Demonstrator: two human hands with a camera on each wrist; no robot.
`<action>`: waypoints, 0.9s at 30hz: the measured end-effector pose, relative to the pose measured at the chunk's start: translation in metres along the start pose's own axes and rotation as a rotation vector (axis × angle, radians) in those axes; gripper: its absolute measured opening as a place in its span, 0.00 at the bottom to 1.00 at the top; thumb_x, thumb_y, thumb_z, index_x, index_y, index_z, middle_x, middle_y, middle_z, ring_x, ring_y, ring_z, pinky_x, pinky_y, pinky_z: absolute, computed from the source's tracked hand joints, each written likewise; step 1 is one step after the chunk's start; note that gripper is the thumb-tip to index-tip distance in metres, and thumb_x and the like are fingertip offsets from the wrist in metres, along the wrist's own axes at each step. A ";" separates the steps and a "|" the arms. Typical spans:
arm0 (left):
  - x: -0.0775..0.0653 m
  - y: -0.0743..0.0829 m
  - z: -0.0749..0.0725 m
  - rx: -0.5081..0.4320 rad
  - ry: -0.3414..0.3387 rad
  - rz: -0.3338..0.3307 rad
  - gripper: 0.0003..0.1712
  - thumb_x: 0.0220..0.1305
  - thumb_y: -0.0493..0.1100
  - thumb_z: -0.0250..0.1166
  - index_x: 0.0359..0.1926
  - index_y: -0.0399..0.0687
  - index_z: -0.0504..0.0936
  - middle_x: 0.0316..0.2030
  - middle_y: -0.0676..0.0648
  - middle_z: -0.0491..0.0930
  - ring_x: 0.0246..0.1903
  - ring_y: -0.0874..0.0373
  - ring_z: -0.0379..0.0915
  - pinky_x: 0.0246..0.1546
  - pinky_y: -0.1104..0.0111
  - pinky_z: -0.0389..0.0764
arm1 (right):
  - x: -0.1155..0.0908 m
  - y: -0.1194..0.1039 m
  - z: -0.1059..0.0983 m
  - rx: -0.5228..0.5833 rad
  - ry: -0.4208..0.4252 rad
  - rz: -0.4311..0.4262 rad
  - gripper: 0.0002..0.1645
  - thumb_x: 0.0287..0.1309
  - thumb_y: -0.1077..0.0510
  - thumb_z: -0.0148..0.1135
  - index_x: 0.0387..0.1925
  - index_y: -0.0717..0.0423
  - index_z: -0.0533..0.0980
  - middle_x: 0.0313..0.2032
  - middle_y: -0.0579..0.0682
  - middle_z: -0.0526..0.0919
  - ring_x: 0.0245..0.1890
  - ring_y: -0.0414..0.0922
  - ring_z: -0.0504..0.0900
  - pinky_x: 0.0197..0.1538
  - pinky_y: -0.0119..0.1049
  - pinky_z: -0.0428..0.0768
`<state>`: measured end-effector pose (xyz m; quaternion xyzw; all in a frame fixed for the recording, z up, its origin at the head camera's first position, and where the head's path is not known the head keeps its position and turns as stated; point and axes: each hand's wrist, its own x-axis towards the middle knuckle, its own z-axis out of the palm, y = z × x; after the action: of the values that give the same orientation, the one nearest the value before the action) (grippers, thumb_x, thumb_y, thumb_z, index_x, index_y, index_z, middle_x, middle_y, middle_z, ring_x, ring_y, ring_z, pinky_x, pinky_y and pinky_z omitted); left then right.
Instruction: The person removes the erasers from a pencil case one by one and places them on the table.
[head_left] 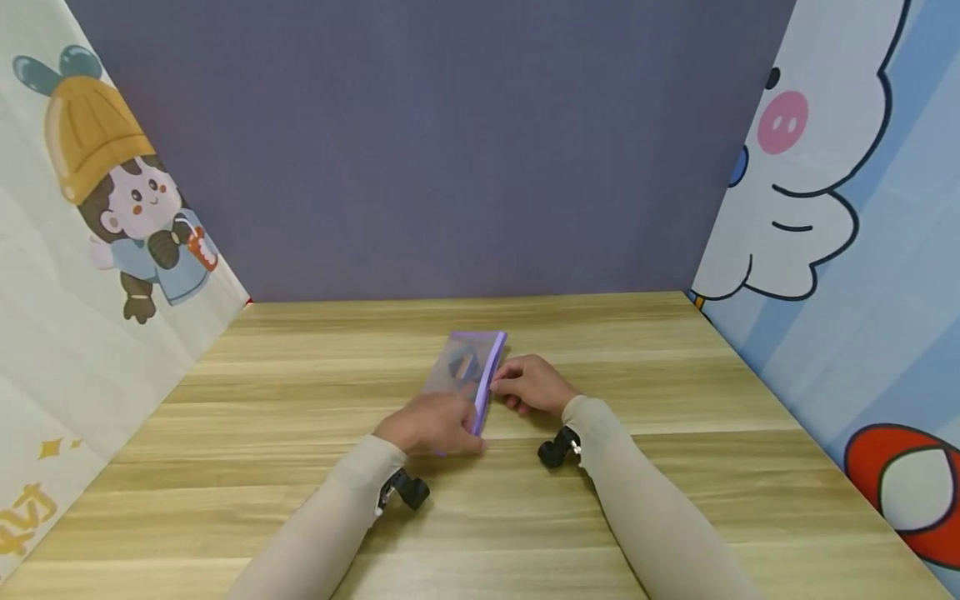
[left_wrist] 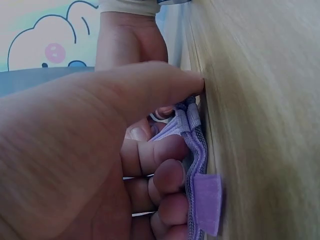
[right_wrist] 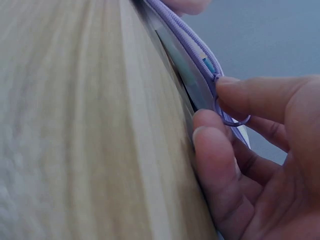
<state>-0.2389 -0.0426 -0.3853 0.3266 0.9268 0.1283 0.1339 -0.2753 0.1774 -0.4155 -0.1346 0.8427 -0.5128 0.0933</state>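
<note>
A flat, see-through zip pouch (head_left: 447, 377) with purple edging lies on the table, its zip (head_left: 492, 360) along the right side. Through the film shows a dark round shape (head_left: 462, 364) with a pale brown centre. My left hand (head_left: 435, 421) holds the pouch's near end. In the left wrist view, its thumb lies across the zip end, above a purple fabric tab (left_wrist: 207, 202), with the curled fingertips against the zip tape. On the zip side, my right hand (head_left: 534, 385) pinches the zip pull; its purple ring (right_wrist: 235, 123) pokes out between the fingers.
The wood-grain table (head_left: 300, 375) reaches back to a dark grey panel (head_left: 420, 150). Printed cartoon sheets stand along the left (head_left: 45, 333) and right sides (head_left: 817, 333). Small black cameras (head_left: 557, 450) sit on both wrists.
</note>
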 end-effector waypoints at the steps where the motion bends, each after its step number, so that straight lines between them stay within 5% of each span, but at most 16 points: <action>1: 0.000 0.000 0.000 -0.001 0.000 0.002 0.19 0.56 0.62 0.69 0.23 0.57 0.77 0.21 0.56 0.76 0.19 0.62 0.71 0.22 0.66 0.72 | 0.000 -0.001 0.000 0.001 -0.001 0.000 0.06 0.64 0.56 0.67 0.38 0.55 0.84 0.28 0.52 0.83 0.24 0.44 0.81 0.24 0.38 0.81; 14: 0.002 -0.004 0.001 0.021 0.001 0.044 0.18 0.62 0.55 0.59 0.17 0.57 0.71 0.15 0.58 0.71 0.14 0.64 0.65 0.18 0.69 0.66 | 0.003 0.004 0.001 -0.019 0.021 0.005 0.05 0.63 0.57 0.68 0.37 0.55 0.84 0.27 0.51 0.83 0.24 0.44 0.81 0.24 0.38 0.81; 21: 0.001 -0.007 0.003 -0.037 -0.017 0.031 0.16 0.63 0.52 0.56 0.19 0.56 0.72 0.34 0.49 0.80 0.16 0.63 0.68 0.20 0.67 0.70 | 0.002 0.004 0.003 -0.010 0.025 0.007 0.05 0.63 0.59 0.68 0.37 0.56 0.84 0.27 0.52 0.83 0.24 0.44 0.81 0.24 0.39 0.82; 24: 0.001 -0.007 0.003 -0.058 -0.015 0.027 0.17 0.63 0.52 0.56 0.19 0.55 0.72 0.55 0.45 0.79 0.16 0.63 0.69 0.19 0.67 0.70 | 0.003 0.005 0.002 -0.002 0.031 0.012 0.05 0.62 0.58 0.68 0.37 0.56 0.84 0.27 0.52 0.83 0.24 0.45 0.81 0.24 0.40 0.82; 27: 0.001 -0.007 0.003 -0.070 -0.017 0.029 0.17 0.62 0.52 0.56 0.18 0.54 0.72 0.51 0.45 0.80 0.16 0.63 0.69 0.19 0.68 0.70 | 0.004 0.006 0.001 -0.007 0.038 0.012 0.05 0.63 0.58 0.68 0.37 0.55 0.84 0.28 0.51 0.83 0.24 0.45 0.81 0.24 0.41 0.82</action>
<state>-0.2433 -0.0469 -0.3905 0.3362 0.9157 0.1600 0.1511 -0.2794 0.1776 -0.4216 -0.1199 0.8471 -0.5116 0.0798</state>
